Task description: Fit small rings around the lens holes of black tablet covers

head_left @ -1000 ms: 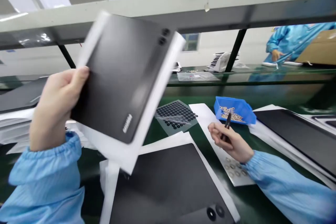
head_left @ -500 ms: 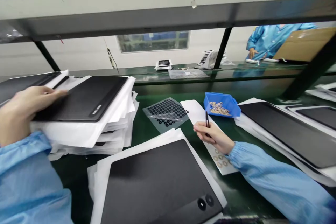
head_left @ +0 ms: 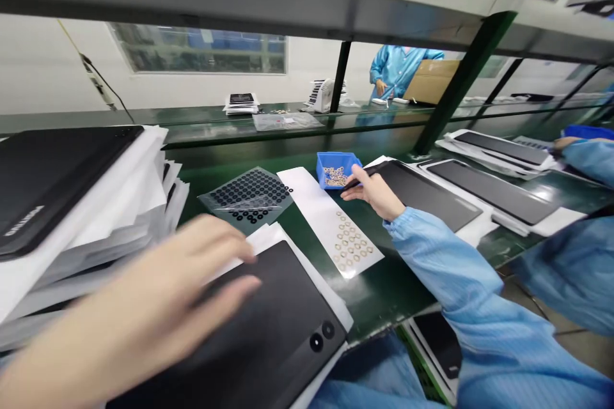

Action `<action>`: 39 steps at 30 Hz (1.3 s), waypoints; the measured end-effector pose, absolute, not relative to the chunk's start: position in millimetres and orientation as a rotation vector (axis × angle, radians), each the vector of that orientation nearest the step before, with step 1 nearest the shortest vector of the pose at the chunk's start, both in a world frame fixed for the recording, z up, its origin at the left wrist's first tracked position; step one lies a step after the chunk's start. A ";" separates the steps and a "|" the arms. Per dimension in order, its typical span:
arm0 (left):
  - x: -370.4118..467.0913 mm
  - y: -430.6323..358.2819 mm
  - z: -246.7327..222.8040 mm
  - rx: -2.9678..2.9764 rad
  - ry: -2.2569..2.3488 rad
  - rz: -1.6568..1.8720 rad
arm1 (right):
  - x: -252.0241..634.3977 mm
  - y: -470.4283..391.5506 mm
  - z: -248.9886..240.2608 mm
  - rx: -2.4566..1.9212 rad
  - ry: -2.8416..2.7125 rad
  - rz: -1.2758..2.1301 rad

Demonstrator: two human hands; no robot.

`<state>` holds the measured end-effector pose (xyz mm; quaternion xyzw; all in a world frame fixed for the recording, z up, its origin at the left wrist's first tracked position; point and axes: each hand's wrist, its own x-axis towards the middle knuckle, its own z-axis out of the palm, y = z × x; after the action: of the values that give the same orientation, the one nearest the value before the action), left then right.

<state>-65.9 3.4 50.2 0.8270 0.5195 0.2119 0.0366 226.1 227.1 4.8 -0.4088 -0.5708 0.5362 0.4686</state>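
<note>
My left hand [head_left: 177, 294], blurred, hovers over a black tablet-like panel [head_left: 273, 326] lying on white sheets, thumb and fingers apart and holding nothing. Two black rings [head_left: 316, 342] sit near that panel's right corner. Black tweezers [head_left: 348, 186] are held in my right hand [head_left: 374, 193], beside a blue bin [head_left: 338, 160] of small gold rings. Below that hand, a white paper strip [head_left: 307, 204] carries rows of gold rings. A clear sheet of black rings [head_left: 249, 195] lies left of the strip. At far left, a stack of black panels [head_left: 62, 172] is interleaved with white sheets.
More black panels [head_left: 426, 192] lie on white sheets at the right. A shelf beam [head_left: 326, 6] crosses above, with a green post [head_left: 463, 80]. A co-worker's sleeve [head_left: 592, 160] shows at far right. A person in blue [head_left: 400, 67] stands behind, by a cardboard box [head_left: 432, 80].
My left hand has left the panel on the left stack and moved right, over the front panel. My right hand has shifted toward the right-hand panels with the tweezers. The view has turned right.
</note>
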 end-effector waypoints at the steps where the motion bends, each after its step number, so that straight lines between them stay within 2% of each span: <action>1: -48.1 11.3 40.6 2.583 1.443 0.583 | 228.4 226.2 -0.2 -0.998 -1.406 1.298; 4: -11.9 33.9 9.2 2.566 1.189 0.429 | 233.4 224.6 -15.5 -1.011 -1.408 1.268; 10: -6.8 50.3 -27.5 2.516 1.176 0.498 | 240.5 230.2 -28.7 -1.031 -1.401 1.236; 16: -8.1 48.3 -27.0 2.535 1.181 0.498 | 231.4 225.4 -23.1 -1.043 -1.495 1.272; 21: -6.6 51.3 -26.9 2.522 1.273 0.512 | 187.8 227.9 -15.6 -1.022 -1.700 1.305; 27: -53.4 71.7 -20.5 2.293 1.814 0.669 | 126.5 216.0 -8.5 -0.883 -2.068 1.245; 31: -91.6 81.5 -18.7 2.015 2.090 0.634 | 113.1 205.5 -2.0 -0.860 -2.208 1.168; 35: -93.1 83.7 -16.5 1.957 2.053 0.574 | 132.5 208.2 7.4 -0.922 -2.244 1.070; 39: -68.9 77.6 -2.3 2.076 1.802 0.582 | 183.8 218.1 12.5 -1.050 -2.223 0.866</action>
<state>-68.9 77.6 -2.3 0.7286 0.6325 0.2044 0.1650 183.8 218.1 12.5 -0.3886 -0.8226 0.3203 0.2641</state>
